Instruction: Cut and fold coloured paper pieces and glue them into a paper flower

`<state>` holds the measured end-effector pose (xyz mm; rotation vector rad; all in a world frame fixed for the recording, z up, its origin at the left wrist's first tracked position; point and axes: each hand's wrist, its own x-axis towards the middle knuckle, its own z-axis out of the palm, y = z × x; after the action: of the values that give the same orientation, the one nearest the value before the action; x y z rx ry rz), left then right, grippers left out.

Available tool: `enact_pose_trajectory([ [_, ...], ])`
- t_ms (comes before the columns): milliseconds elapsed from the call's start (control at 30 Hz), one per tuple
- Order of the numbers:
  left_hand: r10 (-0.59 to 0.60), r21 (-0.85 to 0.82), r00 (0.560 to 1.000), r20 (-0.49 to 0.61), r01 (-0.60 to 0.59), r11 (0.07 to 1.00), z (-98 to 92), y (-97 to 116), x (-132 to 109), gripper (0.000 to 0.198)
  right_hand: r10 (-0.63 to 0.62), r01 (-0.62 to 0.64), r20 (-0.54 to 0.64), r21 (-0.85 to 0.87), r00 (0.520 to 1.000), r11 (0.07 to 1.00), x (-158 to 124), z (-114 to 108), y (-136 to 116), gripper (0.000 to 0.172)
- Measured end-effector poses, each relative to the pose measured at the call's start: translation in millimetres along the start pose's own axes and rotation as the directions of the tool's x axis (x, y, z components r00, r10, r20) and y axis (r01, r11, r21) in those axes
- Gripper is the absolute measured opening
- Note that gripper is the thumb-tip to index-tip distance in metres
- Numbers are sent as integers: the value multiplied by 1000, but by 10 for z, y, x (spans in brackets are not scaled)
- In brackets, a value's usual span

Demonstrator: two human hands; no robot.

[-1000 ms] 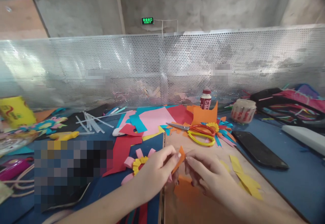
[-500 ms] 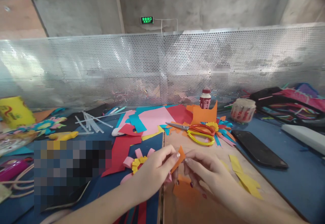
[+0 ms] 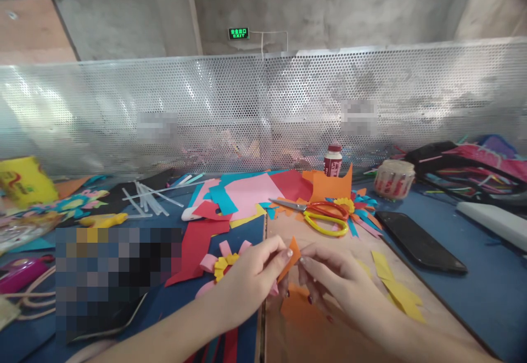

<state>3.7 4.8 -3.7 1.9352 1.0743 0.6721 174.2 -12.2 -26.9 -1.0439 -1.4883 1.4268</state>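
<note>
My left hand [image 3: 257, 280] pinches a small folded piece of orange paper [image 3: 293, 252] between thumb and forefinger. From the other side, the closed thumb and fingertips of my right hand [image 3: 337, 278] meet the edge of the same piece. Below them, another orange paper piece [image 3: 302, 305] lies on the wooden board [image 3: 370, 346]. A paper flower with pink loops and a yellow centre [image 3: 224, 265] is partly hidden behind my left wrist. Beyond my hands, scissors with red and yellow handles [image 3: 325, 223] lie beside a multicoloured paper flower [image 3: 354, 209].
Yellow paper scraps [image 3: 397, 291] and a black phone [image 3: 422, 242] are on the right. Red paper [image 3: 195, 250], glue sticks [image 3: 146, 198] and a yellow glue gun [image 3: 102, 219] lie to the left. A bottle [image 3: 332, 161] and a jar [image 3: 394, 179] stand near the perforated metal screen [image 3: 263, 105].
Almost nothing differs. My fingers keep their grip on the orange paper, with only a slight shift of the right hand's lower fingers.
</note>
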Motion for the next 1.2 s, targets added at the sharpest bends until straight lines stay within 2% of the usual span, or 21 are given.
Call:
enact_pose_trajectory([
  [267, -30, -59, 999, 24, 31, 998, -5, 11, -2, 35, -11, 11, -16, -25, 1000, 1000, 6, 1, -7, 29],
  [500, 16, 7, 1000, -10, -16, 1000, -2, -15, 4, 33, -22, 21, -12, -57, 1000, 998, 3, 4, -4, 29],
  [767, 19, -12, 1000, 20, -19, 1000, 1, -24, 9, 32, -5, 4, -8, -42, 1000, 999, 18, 5, 38, 30],
  [967, 33, -18, 999, 0, -33, 999, 29, -48, 10, 32, -13, 13, -8, -64, 1000, 998, 15, 10, 13, 29],
  [1200, 15, -124, 1000, 25, -12, 992, 0, 7, 3, 32, -43, 45, 24, -50, 999, 998, 16, 5, 5, 31],
])
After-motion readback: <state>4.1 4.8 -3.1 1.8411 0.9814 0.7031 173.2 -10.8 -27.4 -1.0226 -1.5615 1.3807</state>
